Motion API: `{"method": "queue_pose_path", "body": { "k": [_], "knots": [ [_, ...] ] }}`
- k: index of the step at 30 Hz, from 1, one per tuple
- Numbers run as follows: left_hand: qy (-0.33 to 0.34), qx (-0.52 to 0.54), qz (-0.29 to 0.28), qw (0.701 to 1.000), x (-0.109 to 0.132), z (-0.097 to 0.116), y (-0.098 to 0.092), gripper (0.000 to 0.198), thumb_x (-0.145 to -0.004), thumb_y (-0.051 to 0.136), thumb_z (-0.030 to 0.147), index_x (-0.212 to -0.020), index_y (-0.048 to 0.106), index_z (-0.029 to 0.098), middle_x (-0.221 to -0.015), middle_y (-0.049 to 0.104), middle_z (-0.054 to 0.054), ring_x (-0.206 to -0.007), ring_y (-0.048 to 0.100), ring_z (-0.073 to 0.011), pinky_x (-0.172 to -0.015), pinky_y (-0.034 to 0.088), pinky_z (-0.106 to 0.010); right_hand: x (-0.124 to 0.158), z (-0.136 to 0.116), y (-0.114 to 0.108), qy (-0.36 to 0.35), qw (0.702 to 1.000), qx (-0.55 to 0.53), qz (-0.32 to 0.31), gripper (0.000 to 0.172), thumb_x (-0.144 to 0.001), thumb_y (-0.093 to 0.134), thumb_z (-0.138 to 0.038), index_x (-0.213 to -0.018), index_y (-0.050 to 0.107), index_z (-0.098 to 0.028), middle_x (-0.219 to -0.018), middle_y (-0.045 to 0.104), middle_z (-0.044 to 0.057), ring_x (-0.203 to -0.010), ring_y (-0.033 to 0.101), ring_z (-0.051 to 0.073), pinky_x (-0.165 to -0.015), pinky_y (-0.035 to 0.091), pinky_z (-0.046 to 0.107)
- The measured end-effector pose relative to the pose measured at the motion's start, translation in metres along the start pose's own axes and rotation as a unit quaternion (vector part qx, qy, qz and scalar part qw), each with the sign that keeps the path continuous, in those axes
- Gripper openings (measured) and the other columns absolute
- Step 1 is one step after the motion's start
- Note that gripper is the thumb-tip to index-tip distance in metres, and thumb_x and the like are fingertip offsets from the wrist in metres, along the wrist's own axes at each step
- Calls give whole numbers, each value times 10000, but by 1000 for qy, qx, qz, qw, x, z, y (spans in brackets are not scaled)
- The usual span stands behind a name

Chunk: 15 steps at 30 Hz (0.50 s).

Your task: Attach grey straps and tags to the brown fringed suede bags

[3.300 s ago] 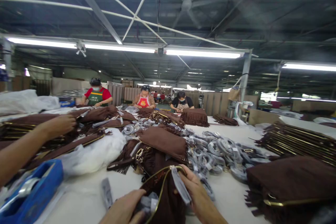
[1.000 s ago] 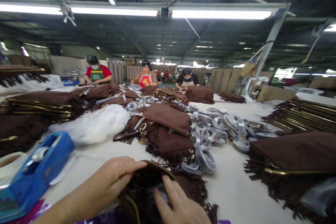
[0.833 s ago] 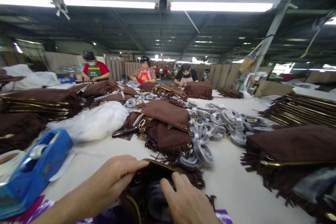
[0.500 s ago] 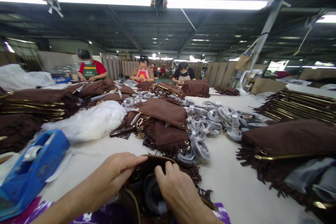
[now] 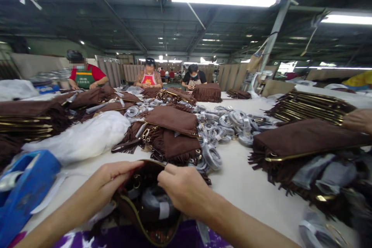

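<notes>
A dark brown zip-top bag stands open in front of me, its brass zipper edges spread apart. Inside lies a coiled strap wrapped in greyish plastic with a white band on it. My left hand pinches the upper left rim of the bag, thumb and fingers together. At the far right of the mouth, my right hand is closed over the rim with curled fingers. Below the bag, a purple printed sheet covers the near table edge.
A blue tape dispenser stands at left, beside white plastic wrapping. Ahead lie fringed brown bags and several plastic-wrapped coils. More bags are stacked at right, where another person's hand reaches in. Co-workers sit opposite.
My view has swung right. The bag's mouth is wider and shows more of the coiled strap. My right hand has moved up to the far rim. Another person's hand has appeared at right.
</notes>
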<state>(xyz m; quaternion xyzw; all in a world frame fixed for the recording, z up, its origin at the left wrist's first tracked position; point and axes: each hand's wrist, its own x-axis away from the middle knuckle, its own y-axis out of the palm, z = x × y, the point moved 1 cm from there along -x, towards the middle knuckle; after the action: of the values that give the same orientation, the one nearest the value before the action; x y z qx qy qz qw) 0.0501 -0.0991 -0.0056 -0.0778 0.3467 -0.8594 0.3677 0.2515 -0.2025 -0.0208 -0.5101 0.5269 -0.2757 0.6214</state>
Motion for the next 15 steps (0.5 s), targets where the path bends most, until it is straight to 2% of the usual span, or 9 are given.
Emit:
{"method": "queue_pose_path", "body": {
  "k": [2,3,4,6,8,11,13,15],
  "knots": [
    [-30,28,17,999,-6,-12,-4,398,-806,522,373,-1123,724,245,-1218,694,-23,-1116,631,-278,-999,482,-370,18,19,-19,54,995,-49,71,200,-958,429,-193,-878,612,-190,-821,658,32,-744,640,159,-641,461,245],
    [-43,39,22,998,-9,-16,-5,409,-786,529,385,-1110,731,240,-1211,698,-28,-1119,631,-286,-994,489,-376,29,29,-24,91,990,-67,85,222,-961,402,-186,-891,612,-188,-820,653,35,-759,632,161,-668,463,254],
    [-53,47,26,997,-11,-20,-6,415,-767,535,399,-1091,740,240,-1197,705,-29,-1118,633,-291,-989,495,-375,41,37,-27,116,987,-82,77,236,-948,385,-154,-912,617,-184,-831,653,42,-774,628,166,-689,468,265],
    [-67,51,25,996,-13,-22,-6,424,-743,541,429,-1064,753,249,-1176,716,-24,-1118,636,-295,-987,501,-368,64,47,-25,114,987,-115,10,289,-866,397,-68,-998,629,-177,-923,665,69,-847,625,182,-748,488,287],
    [-73,40,20,996,-14,-20,-6,434,-735,545,452,-1064,753,260,-1175,716,-16,-1116,637,-299,-985,506,-376,83,47,-18,81,985,-141,-61,463,-740,442,-19,-1150,606,-158,-1126,642,113,-1022,593,214,-888,482,330],
    [-65,22,26,997,-13,-14,-5,452,-728,556,468,-1082,745,262,-1173,715,-14,-1112,637,-310,-986,507,-406,97,35,-3,86,980,-153,-97,738,-633,519,-50,-1365,463,-122,-1374,513,149,-1244,465,270,-1076,368,407],
    [-58,15,33,998,-14,-11,-3,446,-724,556,459,-1072,750,258,-1148,727,-16,-1096,646,-310,-972,517,-403,96,26,6,109,978,-146,-101,785,-663,565,-103,-1427,384,-124,-1386,505,153,-1245,464,289,-1075,368,426],
    [-53,-13,65,996,-16,-11,-2,410,-728,550,441,-1030,764,265,-1103,745,-12,-1051,667,-293,-938,538,-370,88,23,14,123,980,-120,-99,647,-751,540,-117,-1390,433,-137,-1265,590,147,-1124,551,281,-966,451,408]
  ]
}}
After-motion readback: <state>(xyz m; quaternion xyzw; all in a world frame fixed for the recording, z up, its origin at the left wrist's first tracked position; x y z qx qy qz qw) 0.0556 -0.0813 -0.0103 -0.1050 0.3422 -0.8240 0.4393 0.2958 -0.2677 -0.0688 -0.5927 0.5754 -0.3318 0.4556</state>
